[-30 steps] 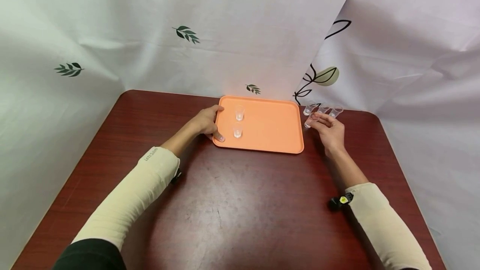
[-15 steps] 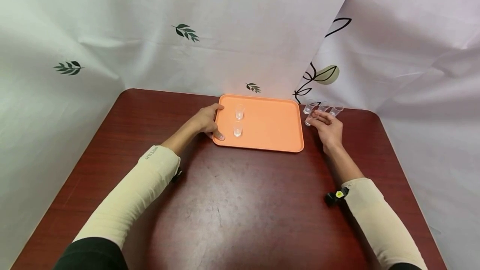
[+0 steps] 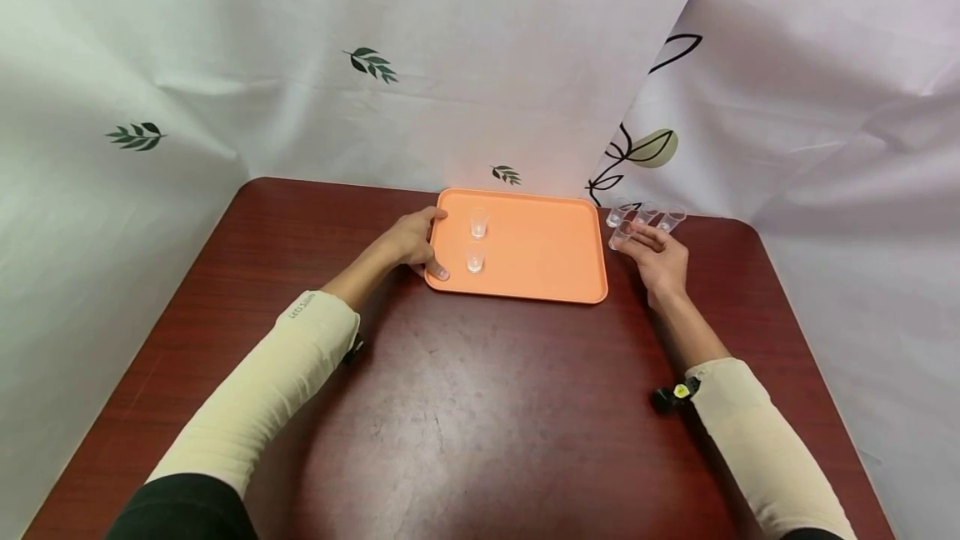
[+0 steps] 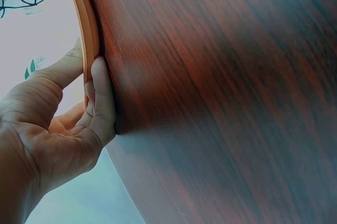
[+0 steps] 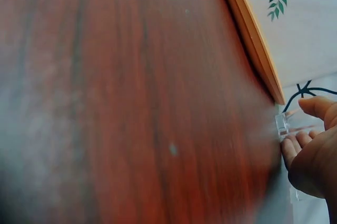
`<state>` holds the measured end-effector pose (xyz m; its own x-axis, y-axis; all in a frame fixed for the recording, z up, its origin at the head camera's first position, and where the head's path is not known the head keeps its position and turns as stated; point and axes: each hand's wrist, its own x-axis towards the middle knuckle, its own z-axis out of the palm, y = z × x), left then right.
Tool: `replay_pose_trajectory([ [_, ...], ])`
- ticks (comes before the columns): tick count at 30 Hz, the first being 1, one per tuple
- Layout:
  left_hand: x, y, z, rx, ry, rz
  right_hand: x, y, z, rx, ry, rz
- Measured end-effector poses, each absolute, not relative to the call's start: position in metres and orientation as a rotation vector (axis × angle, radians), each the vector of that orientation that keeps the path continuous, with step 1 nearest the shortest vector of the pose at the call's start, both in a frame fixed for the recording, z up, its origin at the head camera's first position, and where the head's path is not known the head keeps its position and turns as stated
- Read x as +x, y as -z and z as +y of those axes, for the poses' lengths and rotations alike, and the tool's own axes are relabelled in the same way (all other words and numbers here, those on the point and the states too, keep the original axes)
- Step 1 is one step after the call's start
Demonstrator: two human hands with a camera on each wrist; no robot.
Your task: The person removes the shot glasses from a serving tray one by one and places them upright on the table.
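An orange tray (image 3: 540,261) lies at the far middle of the dark wooden table (image 3: 465,407). Two small clear cups (image 3: 477,223) (image 3: 474,258) stand upright near its left side. My left hand (image 3: 437,244) grips the tray's left edge, thumb on the rim and fingers at the near corner; the left wrist view shows the hand (image 4: 87,84) clamped on the tray edge (image 4: 89,34). Just right of the tray, my right hand (image 3: 628,237) pinches another clear cup (image 3: 619,233). In the right wrist view that cup (image 5: 282,124) sits between the thumb and fingers of the hand (image 5: 300,129).
Three more clear cups (image 3: 617,212) (image 3: 647,212) (image 3: 672,219) stand in a row at the table's far right, behind my right hand. White leaf-printed cloth (image 3: 375,65) hangs close behind and beside the table. The rounded far right corner of the table (image 3: 750,232) is close by.
The right hand and its cup have shifted slightly toward the back row of cups. The left hand stays on the tray edge.
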<state>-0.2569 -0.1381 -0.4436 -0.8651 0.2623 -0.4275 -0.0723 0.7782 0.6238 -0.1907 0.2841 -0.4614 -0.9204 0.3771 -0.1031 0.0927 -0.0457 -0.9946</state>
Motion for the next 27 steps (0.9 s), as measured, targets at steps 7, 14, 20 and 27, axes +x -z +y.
replay_pose_trajectory([
  [7,-0.242,0.424,-0.134,0.149,-0.886,2.463,-0.178,0.46,0.293,-0.5,-2.125,-1.993],
  [14,-0.24,0.421,-0.134,0.171,-0.866,2.469,-0.164,0.455,0.299,-0.519,-2.167,-1.988],
  [20,-0.241,0.422,-0.135,0.176,-0.868,2.467,-0.154,0.451,0.296,-0.455,-2.219,-2.049],
  [27,-0.237,0.419,-0.134,0.176,-0.867,2.474,-0.148,0.447,0.279,-0.329,-2.271,-2.052],
])
